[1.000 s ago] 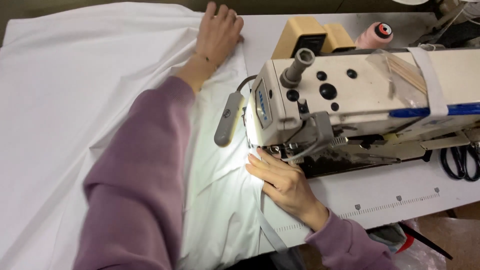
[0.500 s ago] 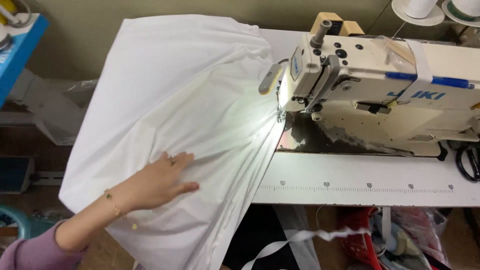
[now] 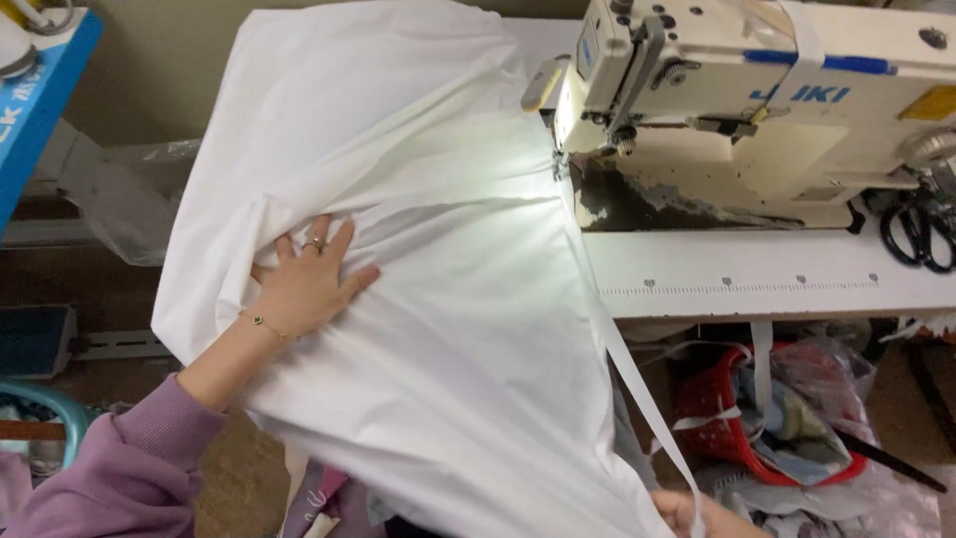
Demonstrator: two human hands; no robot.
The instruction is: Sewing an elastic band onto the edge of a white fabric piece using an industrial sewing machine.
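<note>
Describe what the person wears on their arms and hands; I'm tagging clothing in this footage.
The left hand has a ring on one finger and a thin gold bracelet at the wrist, with a mauve sleeve up the arm. The right hand barely shows, bare.

White fabric (image 3: 438,299), cream sewing machine (image 3: 757,110) with a blue stripe, mauve sleeve (image 3: 110,468), red basket (image 3: 727,428)

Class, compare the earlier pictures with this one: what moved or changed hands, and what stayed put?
The left hand came back from the far side and lies flat on the white fabric. The right hand left the needle and dropped low by a white strip. The sewing machine and scissors stayed.
</note>
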